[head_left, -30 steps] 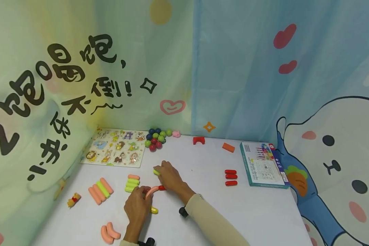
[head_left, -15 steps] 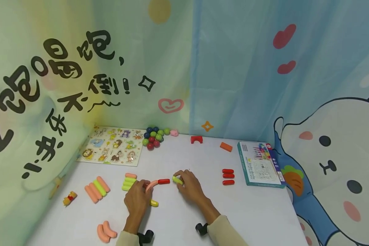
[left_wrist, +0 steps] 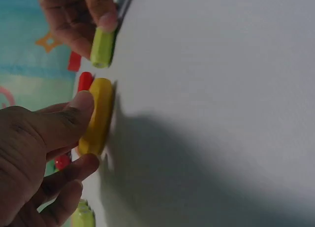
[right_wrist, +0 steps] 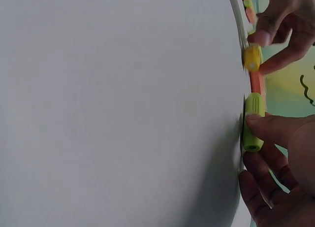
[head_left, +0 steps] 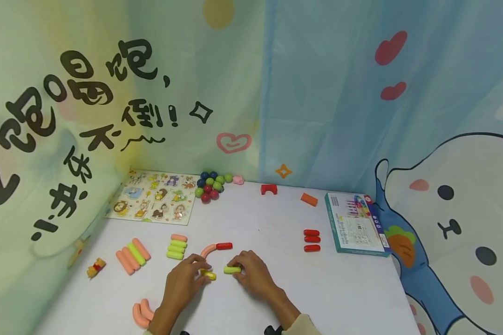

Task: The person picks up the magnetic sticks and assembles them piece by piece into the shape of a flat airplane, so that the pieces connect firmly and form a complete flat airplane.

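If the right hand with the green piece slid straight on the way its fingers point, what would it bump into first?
Most likely the short yellow curved piece held by the left hand; the right hand pinches a lime-green cylinder piece aimed at it across a small gap.

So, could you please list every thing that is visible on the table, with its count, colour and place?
yellow piece: 1, yellow, front centre, pinched by the left hand
green piece: 1, light green, beside the yellow one, held by the right hand
curved chain: 1, salmon bend joined to a red end, just behind the hands
short stack: 4 pieces, one salmon and three green, left of the chain
long sticks: about 4, salmon with one green, further left
curved pieces: 2, salmon, front left
red pieces: 3, red, right of centre
balls: a cluster, blue, green, red, at the back
animal puzzle: 1, back left
box: 1, teal, right side
left hand: 1
right hand: 1
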`<state>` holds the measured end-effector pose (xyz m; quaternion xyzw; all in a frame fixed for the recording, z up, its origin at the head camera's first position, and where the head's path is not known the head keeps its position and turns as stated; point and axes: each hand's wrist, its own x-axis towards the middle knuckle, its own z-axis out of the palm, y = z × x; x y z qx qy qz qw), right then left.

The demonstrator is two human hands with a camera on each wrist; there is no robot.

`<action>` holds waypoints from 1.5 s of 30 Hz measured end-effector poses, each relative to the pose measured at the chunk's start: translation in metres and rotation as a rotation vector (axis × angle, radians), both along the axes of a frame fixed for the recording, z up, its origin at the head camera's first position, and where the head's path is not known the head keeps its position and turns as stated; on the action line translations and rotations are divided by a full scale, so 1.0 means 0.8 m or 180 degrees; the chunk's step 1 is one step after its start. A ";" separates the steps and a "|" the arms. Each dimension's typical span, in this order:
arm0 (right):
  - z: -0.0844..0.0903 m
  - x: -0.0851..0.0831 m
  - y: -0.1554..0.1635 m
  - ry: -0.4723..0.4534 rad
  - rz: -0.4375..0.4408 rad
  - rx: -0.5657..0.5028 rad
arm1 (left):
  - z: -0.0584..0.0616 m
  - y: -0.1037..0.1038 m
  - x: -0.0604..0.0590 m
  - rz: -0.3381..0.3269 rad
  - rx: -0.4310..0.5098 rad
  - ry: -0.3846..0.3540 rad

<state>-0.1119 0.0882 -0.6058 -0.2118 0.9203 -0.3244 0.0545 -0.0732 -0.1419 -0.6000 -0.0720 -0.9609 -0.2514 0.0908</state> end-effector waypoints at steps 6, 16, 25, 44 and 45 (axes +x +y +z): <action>0.003 0.007 -0.014 0.0005 0.0181 -0.0076 | -0.009 0.004 -0.002 -0.0235 -0.0187 0.0176; 0.000 0.015 -0.025 -0.0034 0.0150 -0.0093 | -0.020 0.009 0.001 -0.0216 -0.0173 0.0130; 0.003 0.000 -0.016 -0.0222 0.0121 -0.0465 | -0.023 0.008 0.006 -0.0257 -0.0098 0.0166; 0.043 -0.167 -0.088 0.0152 0.0074 0.0937 | -0.014 0.012 0.007 -0.0236 -0.0188 -0.0231; 0.044 -0.172 -0.093 0.0143 0.0108 0.1029 | -0.014 0.012 0.007 -0.0236 -0.0194 -0.0255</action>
